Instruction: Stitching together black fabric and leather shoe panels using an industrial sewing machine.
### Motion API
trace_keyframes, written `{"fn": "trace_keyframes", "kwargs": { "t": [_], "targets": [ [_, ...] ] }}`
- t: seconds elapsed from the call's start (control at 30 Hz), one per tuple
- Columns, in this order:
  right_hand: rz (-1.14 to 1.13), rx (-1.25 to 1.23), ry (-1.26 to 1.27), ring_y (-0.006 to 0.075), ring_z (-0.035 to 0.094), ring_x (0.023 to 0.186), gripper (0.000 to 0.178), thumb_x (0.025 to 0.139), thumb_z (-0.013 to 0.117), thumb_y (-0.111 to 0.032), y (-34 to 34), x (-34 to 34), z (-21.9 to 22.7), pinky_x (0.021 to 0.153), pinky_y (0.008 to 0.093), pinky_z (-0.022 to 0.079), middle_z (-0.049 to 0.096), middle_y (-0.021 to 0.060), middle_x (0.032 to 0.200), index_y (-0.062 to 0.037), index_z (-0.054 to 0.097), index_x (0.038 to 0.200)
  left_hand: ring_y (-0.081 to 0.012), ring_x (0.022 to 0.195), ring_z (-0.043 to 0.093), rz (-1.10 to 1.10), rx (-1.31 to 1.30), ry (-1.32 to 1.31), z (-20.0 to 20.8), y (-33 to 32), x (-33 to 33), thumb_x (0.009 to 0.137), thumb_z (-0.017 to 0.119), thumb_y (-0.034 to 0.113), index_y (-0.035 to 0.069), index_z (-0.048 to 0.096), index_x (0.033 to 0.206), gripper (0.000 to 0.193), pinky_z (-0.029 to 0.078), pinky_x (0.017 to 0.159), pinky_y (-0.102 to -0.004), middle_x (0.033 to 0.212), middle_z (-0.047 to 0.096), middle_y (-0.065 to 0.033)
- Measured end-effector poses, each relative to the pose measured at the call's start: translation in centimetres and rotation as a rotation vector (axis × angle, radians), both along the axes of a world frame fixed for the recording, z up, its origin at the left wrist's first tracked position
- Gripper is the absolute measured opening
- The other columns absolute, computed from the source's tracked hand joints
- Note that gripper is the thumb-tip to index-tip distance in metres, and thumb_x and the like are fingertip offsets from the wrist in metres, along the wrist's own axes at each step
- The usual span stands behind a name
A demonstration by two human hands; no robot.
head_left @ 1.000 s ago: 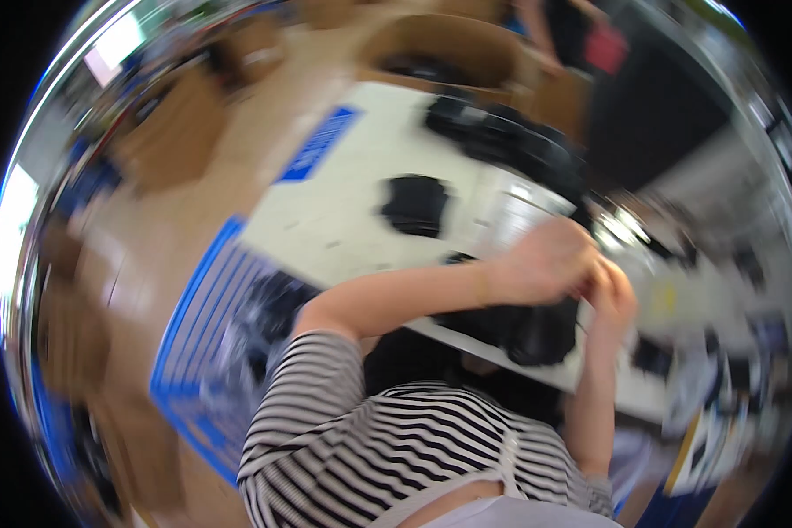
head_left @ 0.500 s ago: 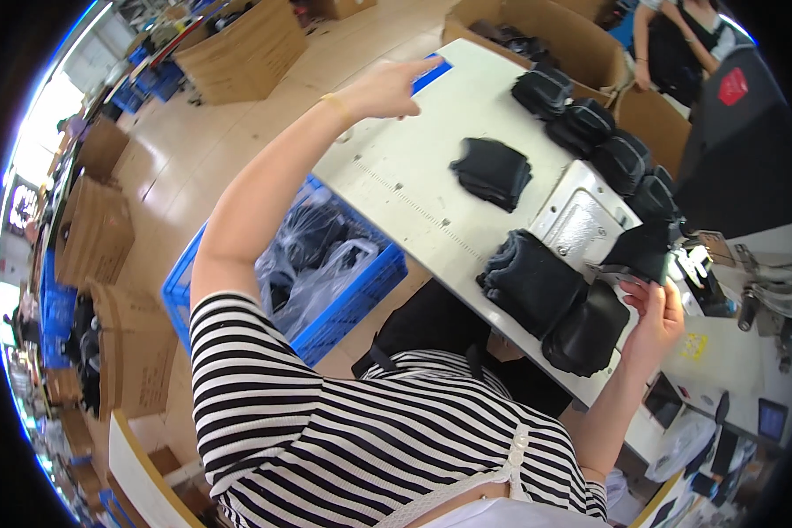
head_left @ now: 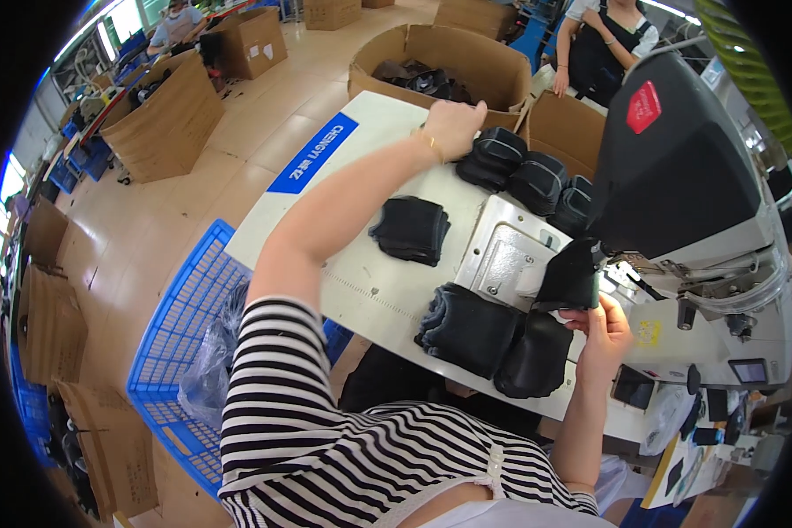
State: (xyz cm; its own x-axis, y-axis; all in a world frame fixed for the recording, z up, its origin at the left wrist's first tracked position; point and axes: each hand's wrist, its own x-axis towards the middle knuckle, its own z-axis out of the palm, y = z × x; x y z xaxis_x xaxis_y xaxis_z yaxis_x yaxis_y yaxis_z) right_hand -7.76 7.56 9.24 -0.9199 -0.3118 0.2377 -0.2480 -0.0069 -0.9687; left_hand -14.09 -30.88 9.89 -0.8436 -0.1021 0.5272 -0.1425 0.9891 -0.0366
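My right hand (head_left: 603, 336) pinches the near edge of a black fabric piece (head_left: 567, 280), which lies under the sewing machine's head (head_left: 678, 167). My left arm stretches across the white table, and my left hand (head_left: 454, 129) is at the far end of a row of folded black bundles. It is close against the end bundle (head_left: 495, 160); its fingertips are hidden. Left of the metal plate (head_left: 509, 251) lies a small black stack (head_left: 411, 230). Nearer to me are a thick black stack (head_left: 468, 330) and a smooth black piece (head_left: 534, 354) leaning beside it.
A large cardboard box (head_left: 387, 53) with dark pieces stands behind the table (head_left: 352, 273). A blue crate (head_left: 172, 352) with plastic bags is on the floor at left. Another person (head_left: 603, 44) is beyond the table at the far right.
My left hand has moved from the blue label to the far end of the bundle row. The view has shifted. My right hand still holds the black fabric piece.
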Motion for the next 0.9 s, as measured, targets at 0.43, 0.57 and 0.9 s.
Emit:
{"fn": "trace_keyframes", "kwargs": {
  "t": [0.43, 0.57, 0.9],
  "targets": [
    [0.034, -0.089, -0.007, 0.0087, 0.064, 0.073, 0.016, 0.096, 0.057, -0.004, 0.4, -1.4, -0.9, 0.065, 0.0224, 0.054, 0.068, 0.0071, 0.087, 0.0049, 0.065, 0.106, -0.0317, 0.099, 0.059, -0.796, 0.525, 0.437, 0.0, 22.7, 9.8, 0.076, 0.070, 0.010, -0.001, 0.063, 0.108, 0.034, 0.050, 0.086, -0.0412, 0.109, 0.059, -0.0148],
    [0.045, -0.086, -0.032, 0.0084, 0.065, 0.072, 0.016, 0.095, 0.058, -0.005, 0.6, -1.3, -0.8, 0.065, 0.0219, 0.054, 0.069, 0.0059, 0.086, 0.0048, 0.065, 0.106, -0.0342, 0.100, 0.059, -0.804, 0.524, 0.439, 0.0, 23.5, 9.7, 0.074, 0.067, 0.004, -0.003, 0.063, 0.107, 0.033, 0.051, 0.086, -0.0420, 0.109, 0.059, -0.0155],
    [0.082, -0.104, -0.080, 0.0115, 0.068, 0.074, 0.018, 0.097, 0.054, -0.006, 0.6, 0.1, -0.1, 0.064, 0.0238, 0.055, 0.070, 0.0067, 0.088, 0.0042, 0.065, 0.106, -0.0328, 0.095, 0.060, -0.763, 0.391, 0.409, -0.6, 23.5, 10.0, 0.074, 0.066, -0.003, -0.002, 0.063, 0.105, 0.031, 0.052, 0.081, -0.0403, 0.107, 0.061, -0.0148]
  ]
}}
